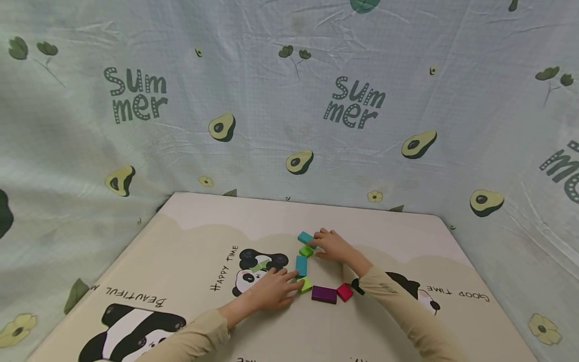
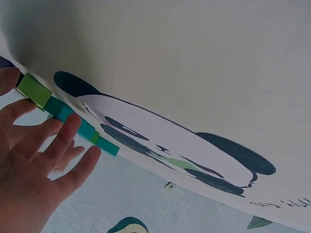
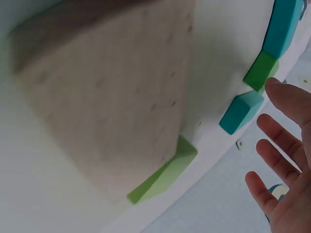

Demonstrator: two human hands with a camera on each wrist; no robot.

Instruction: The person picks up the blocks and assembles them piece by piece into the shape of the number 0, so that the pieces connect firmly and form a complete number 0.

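A row of coloured blocks lies on the table in front of me: a blue block (image 1: pixel 305 237) at the far end, a green block (image 1: pixel 306 251), a second blue block (image 1: pixel 301 265), a yellow-green block (image 1: pixel 305 285), then a purple block (image 1: pixel 323 294) and a red block (image 1: pixel 345 292). My left hand (image 1: pixel 274 290) is beside the row, fingers spread, with fingertips at the yellow-green and second blue blocks. My right hand (image 1: pixel 333 245) reaches over the far end, fingertips right at the far blue block. In the right wrist view its fingers are extended and apart.
A large blurred tan shape (image 3: pixel 107 97) fills the foreground of the right wrist view, with a light green piece (image 3: pixel 167 172) at its edge. The pale table (image 1: pixel 217 216) bears panda prints. A patterned cloth (image 1: pixel 253 166) hangs behind it.
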